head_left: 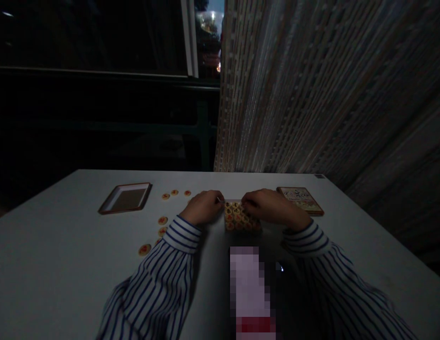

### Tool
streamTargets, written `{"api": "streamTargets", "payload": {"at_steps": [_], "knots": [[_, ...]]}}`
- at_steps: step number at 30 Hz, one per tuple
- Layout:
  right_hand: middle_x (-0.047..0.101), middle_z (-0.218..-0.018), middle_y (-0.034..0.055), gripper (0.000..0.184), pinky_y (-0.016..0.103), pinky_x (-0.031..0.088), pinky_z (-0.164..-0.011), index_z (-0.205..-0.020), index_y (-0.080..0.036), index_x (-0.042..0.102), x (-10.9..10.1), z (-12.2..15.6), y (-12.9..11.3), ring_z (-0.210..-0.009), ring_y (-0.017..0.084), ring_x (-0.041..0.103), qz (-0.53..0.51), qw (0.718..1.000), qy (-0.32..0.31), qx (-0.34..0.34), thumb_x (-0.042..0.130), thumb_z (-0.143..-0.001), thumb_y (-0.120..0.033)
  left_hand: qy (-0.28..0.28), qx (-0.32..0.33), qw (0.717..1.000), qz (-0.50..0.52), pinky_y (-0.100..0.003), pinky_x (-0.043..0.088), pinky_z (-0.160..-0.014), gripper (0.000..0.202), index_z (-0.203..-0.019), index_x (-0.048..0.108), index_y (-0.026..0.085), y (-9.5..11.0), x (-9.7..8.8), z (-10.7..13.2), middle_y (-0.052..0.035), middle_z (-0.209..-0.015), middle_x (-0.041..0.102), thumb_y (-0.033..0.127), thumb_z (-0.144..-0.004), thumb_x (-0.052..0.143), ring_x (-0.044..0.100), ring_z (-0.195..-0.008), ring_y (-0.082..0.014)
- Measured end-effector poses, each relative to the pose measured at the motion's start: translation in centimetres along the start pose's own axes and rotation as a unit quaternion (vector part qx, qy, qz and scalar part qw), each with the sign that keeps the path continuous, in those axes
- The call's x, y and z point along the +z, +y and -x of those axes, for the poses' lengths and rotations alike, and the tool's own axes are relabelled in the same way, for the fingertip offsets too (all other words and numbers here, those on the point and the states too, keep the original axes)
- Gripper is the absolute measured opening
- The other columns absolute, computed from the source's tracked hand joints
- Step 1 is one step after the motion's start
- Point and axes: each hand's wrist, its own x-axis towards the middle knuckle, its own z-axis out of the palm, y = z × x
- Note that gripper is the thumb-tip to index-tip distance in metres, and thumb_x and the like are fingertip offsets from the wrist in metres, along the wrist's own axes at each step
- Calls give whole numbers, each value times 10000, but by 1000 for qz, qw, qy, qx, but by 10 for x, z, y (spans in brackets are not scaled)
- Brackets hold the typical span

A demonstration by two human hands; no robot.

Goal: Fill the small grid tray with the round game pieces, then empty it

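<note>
Striped sleeves [158,283] lead to the left hand [204,207] and right hand [272,206], fingers [245,201] curled together at either end of a block of round game pieces [240,218], its long axis crosswise on the counter [64,269]; any clamping cannot be told.

Two hands [204,208] [272,207], seven loose round game pieces [162,220], one packed block of pieces [240,216], one tray [125,187], one printed box lid [300,200].
</note>
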Motion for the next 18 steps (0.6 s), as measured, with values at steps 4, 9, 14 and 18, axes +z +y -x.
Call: {"api": "streamTargets", "payload": {"at_steps": [4, 9, 14, 18], "knots": [[681, -877, 47, 249, 260, 390, -671, -935, -209, 638, 3, 10, -2, -809, 179, 611, -5, 999, 34, 7, 422, -831, -277, 3, 1, 1000, -13, -274, 439, -720, 247, -956, 628, 205, 3, -5, 0, -53, -908, 681, 287, -778, 477, 614, -858, -193], [667, -910, 59, 259, 275, 424, -716, -973, -185, 623, 25, 27, 4, -813, 173, 601, -43, 993, 98, 41, 417, -844, -276, 23, -1, 999, -37, -316, 435, -774, 264, -982, 623, 226, 7, -9, 2, -37, -958, 680, 302, -784, 465, 603, -928, -220], [644, -919, 73, 245, 307, 461, -763, -996, -160, 595, 57, 40, 17, -833, 169, 591, -144, 958, 235, 76, 445, -832, -264, 22, -9, 998, -55, -324, 436, -801, 277, -1005, 615, 219, 12, -13, 5, -47, -1011, 666, 304, -798, 451, 588, -966, -227], [639, -902, 77, 215, 338, 472, -767, -959, -170, 599, 72, 42, 24, -828, 180, 589, -155, 939, 300, 73, 443, -831, -245, 27, -17, 997, -74, -329, 438, -792, 270, -999, 620, 223, 16, -12, 6, -50, -1008, 667, 291, -805, 444, 589, -961, -232]]}}
